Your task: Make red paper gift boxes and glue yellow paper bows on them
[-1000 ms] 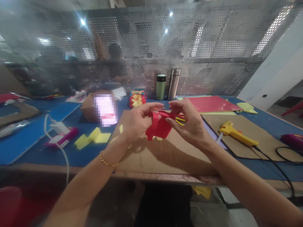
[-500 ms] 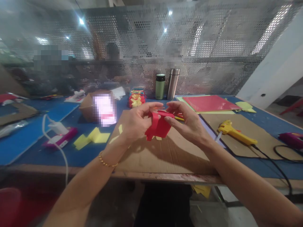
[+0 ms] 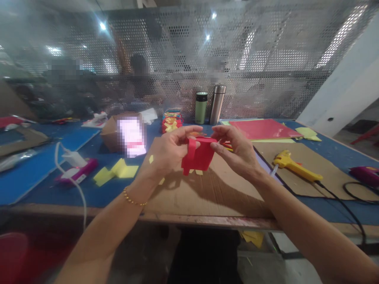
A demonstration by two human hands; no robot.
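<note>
My left hand (image 3: 174,152) is closed around the left side of a small red folded piece (image 3: 204,156), perhaps felt or foam sheet, shaped like a little box or pouch with a strip at its left. It is held upright above a brown cardboard sheet (image 3: 189,199). At the piece's upper right edge, my right hand (image 3: 237,152) pinches with thumb and fingers; the exact contact at the fingertips is too small to make out. Small yellow scraps (image 3: 199,172) lie on the cardboard below.
On the right, a yellow glue gun (image 3: 297,167) rests on another cardboard piece (image 3: 340,189). Red sheets (image 3: 266,129) lie behind it. A green bottle (image 3: 201,108) and a steel flask (image 3: 218,104) stand at the back. Leftward are a lit phone (image 3: 132,136), yellow pieces (image 3: 118,170) and a power strip (image 3: 78,171).
My right thumb has slid off the red piece's face to its right edge, and the right hand has shifted slightly right. My left hand keeps its hold.
</note>
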